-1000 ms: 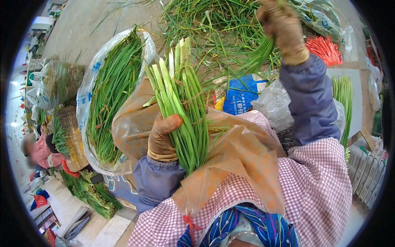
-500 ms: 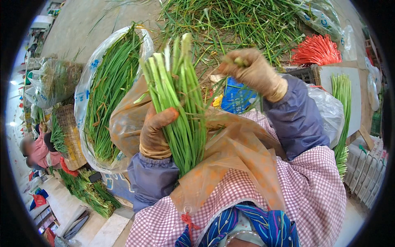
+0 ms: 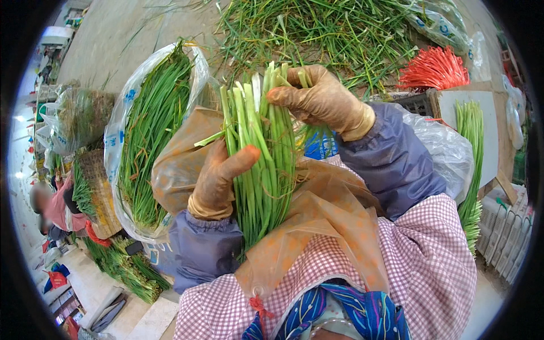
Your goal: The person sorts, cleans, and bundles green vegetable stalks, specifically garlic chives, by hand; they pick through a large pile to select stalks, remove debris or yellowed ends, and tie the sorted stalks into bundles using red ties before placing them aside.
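Note:
My left hand [image 3: 220, 178], in a soiled, brownish glove, is wrapped around a thick bunch of chive-like green stalks [image 3: 262, 164]. The bunch stands upright before my chest, pale cut ends at the top and leaves hanging down. At its upper right, my right hand [image 3: 327, 101], gloved the same way, is closed with the thumb pressed on the pale ends. One or two short stalk ends show between its fingers. Thin brown strands cling to the bunch. A plastic apron [image 3: 317, 226] with orange spots lies beneath it.
Loose green leaves [image 3: 323, 34] are heaped on the ground ahead. A clear bag [image 3: 116, 141] of long greens stands at left. Red ties [image 3: 435, 69], a board [image 3: 470, 127] and trimmed stalks [image 3: 469, 164] lie at right. Another person [image 3: 59, 204] sits far left.
My right hand has come left and in from beside the bunch to its pale ends, and now touches them. The bunch and my left hand have shifted slightly right.

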The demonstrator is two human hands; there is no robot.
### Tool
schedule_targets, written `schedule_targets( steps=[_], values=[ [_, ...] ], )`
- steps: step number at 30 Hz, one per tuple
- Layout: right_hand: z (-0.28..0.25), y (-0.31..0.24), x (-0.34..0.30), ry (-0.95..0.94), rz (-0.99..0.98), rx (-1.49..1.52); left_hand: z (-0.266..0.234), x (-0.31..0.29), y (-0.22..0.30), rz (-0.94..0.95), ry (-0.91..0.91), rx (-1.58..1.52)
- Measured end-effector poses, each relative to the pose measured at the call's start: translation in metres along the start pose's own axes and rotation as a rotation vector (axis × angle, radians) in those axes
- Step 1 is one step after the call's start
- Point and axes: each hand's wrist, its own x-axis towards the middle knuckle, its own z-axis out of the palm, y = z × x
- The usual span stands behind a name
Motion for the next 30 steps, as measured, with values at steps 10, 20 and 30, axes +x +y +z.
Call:
schedule_targets(
  steps=[10,20,30],
  values=[
    [-0.02,0.034,-0.021,-0.027,0.033,0.139,-0.005,0.022,0.013,-0.128,0.041,-0.011],
    [-0.033,0.022,-0.024,-0.211,-0.091,0.088,-0.01,0.028,-0.004,-0.233,0.07,-0.295],
    [-0.032,0.036,-0.015,-0.157,-0.07,0.005,-0.015,0.032,-0.006,-0.303,-0.05,-0.307]
  ],
)
